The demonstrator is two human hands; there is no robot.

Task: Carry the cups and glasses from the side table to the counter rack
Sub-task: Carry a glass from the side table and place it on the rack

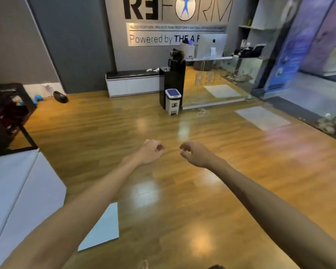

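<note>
Both my arms stretch forward over a shiny wooden floor. My left hand (150, 151) hangs with loosely curled fingers and holds nothing. My right hand (194, 153) is a little to its right, fingers also loosely curled and empty. No cup, glass or rack shows clearly in this view. A glass-fronted reception counter (231, 78) stands at the far right with a monitor on it.
A black water dispenser (173, 80) and a small white pedal bin (172, 101) stand ahead in the middle. A low white bench (133, 83) lines the back wall. A dark shelf unit (6, 117) and a white block (17, 195) are at the left.
</note>
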